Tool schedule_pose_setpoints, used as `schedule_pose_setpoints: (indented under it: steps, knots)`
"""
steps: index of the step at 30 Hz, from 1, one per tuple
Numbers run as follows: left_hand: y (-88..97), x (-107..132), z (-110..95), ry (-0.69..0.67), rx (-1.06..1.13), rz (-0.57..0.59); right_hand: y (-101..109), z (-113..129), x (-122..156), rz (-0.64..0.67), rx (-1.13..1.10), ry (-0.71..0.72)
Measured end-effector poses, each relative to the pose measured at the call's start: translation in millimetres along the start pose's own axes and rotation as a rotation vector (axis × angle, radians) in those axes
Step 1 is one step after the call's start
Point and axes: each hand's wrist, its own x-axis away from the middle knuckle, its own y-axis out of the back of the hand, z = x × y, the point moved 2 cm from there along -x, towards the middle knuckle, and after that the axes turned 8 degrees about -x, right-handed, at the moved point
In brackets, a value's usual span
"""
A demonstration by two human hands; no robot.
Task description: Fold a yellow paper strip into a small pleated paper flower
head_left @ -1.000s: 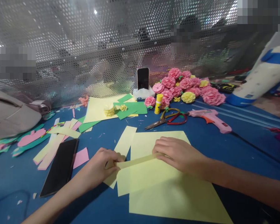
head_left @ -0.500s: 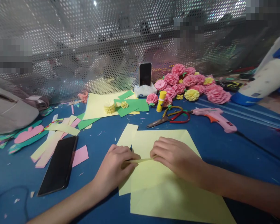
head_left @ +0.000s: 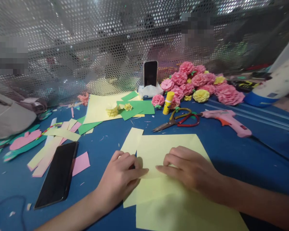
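A pale yellow paper sheet [head_left: 168, 141] lies in front of me, with a crease or folded edge running across its middle. My left hand [head_left: 121, 173] rests at the sheet's left side, its fingers curled and one digit pointing right along the paper. Opposite it, my right hand [head_left: 192, 170] is closed likewise, with a digit pointing left. Both tips press on the paper just above that edge, a small gap apart. The paper under the curled fingers is hidden. A narrower yellow strip [head_left: 132, 138] shows beside the sheet, partly under my left hand.
Scissors [head_left: 170, 123], a glue stick [head_left: 168, 102] and a pink glue gun [head_left: 227, 120] lie beyond the sheet. Pink paper flowers [head_left: 179, 78] are heaped behind. At left are a black phone [head_left: 57, 175] and paper strips [head_left: 50, 150]. Another phone [head_left: 150, 73] stands upright at the back.
The raised paper edge between my hands has gone down flat. My fingertips have moved slightly nearer me and now point toward each other on the sheet.
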Motion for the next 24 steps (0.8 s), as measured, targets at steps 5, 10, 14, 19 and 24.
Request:
schedule_pose_setpoints:
  steps: [5,10,14,19,24]
  knots:
    - [-2.1,2,-1,-0.084,-0.13,-0.032,-2,-1,2,-0.036,0.086,0.07]
    - [1.4,0,-9,-0.186,-0.303,-0.107,-4,1,5,-0.016,0.152,0.122]
    - [1.1,3,-14,-0.277,-0.438,-0.071,-4,9,4,0.025,0.205,0.131]
    - [0.8,8,-18,-0.326,-0.507,0.017,-9,21,-3,0.093,0.203,0.04]
    - [8.0,15,-16,-0.302,-0.538,0.056,-12,27,-5,0.115,0.241,-0.007]
